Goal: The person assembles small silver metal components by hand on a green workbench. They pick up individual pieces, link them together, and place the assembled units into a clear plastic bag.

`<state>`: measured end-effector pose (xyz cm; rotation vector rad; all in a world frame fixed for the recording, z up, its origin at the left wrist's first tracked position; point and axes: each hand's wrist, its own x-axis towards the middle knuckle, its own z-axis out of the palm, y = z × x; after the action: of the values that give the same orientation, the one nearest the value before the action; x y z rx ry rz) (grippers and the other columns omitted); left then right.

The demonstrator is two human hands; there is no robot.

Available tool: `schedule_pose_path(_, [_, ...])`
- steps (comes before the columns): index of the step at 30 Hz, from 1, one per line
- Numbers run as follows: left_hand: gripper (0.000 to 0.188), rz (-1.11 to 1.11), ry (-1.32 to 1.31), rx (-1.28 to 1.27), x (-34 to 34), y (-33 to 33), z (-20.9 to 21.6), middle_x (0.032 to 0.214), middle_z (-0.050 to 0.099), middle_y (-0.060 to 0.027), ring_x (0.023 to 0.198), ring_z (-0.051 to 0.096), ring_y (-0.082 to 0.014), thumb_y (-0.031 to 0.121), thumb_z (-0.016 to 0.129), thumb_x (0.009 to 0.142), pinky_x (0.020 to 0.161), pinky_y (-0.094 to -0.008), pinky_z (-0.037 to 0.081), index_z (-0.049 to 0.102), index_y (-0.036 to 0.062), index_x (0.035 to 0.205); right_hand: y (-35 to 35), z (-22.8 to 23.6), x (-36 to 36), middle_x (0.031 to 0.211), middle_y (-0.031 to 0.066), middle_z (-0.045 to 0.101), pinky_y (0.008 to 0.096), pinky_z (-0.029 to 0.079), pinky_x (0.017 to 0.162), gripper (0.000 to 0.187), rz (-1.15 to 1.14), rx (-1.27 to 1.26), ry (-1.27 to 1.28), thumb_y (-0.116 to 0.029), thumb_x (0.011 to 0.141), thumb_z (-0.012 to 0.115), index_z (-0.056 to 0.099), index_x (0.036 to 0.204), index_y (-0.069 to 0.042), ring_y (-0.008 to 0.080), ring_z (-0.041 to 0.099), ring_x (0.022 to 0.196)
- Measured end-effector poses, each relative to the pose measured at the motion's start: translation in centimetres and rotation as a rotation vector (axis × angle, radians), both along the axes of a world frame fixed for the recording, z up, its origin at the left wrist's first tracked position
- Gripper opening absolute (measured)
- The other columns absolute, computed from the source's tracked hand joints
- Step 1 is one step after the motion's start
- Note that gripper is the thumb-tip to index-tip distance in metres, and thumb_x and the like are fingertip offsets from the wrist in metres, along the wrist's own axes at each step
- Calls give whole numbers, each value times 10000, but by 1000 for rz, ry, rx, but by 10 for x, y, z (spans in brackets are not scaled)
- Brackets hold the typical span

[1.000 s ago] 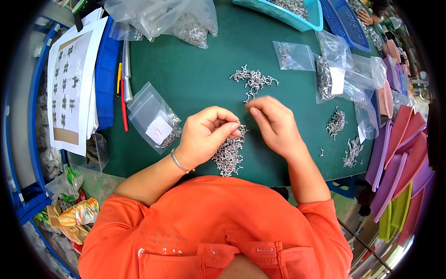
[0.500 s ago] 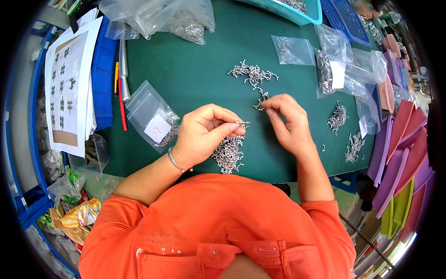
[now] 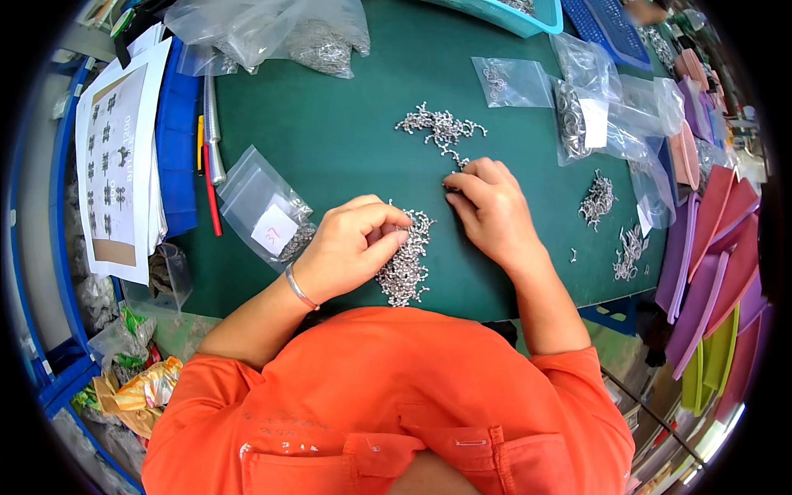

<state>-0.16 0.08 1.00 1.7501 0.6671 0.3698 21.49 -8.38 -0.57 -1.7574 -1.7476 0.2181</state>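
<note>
My left hand is beside a near pile of small silver metal pieces. Its thumb and forefinger are curled at the pile's left edge, tips slightly apart, with no piece visible between them. My right hand is to the right, thumb and fingertips drawn together at the lower end of a far, straggling pile of similar silver pieces. Whatever those fingertips grip is too small and hidden to name. A bracelet circles my left wrist.
Left of my hands lies a labelled clear zip bag of metal parts. Beyond are pens, a blue bin and larger plastic bags. Two small metal piles lie rightward, below bagged rings. A turquoise basket stands far back.
My left hand has drawn left and down, and the silver piece at its fingertips no longer shows there. My right hand has shifted slightly left and up, covering the far pile's lower end.
</note>
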Motion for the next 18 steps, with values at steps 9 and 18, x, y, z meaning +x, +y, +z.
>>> schedule_pose_path(9, [145, 70, -32, -69, 8, -3, 7, 895, 630, -28, 730, 602, -62, 6, 676, 863, 655, -211, 496, 664, -1, 1007, -1, 1, -8, 925, 98, 593, 344, 496, 728, 75, -5, 45, 184, 11, 845, 636, 617, 911, -21, 257, 596, 829])
schedule_pose_path(18, [84, 86, -238, -245, 15, -9, -2, 978, 643, -103, 863, 668, -149, -64, 663, 865, 762, -256, 568, 635, -46, 942, -22, 4, -28, 1038, 78, 566, 245, 482, 724, 62, 135, -65, 1107, 9, 935, 575, 615, 981, 18, 113, 571, 828])
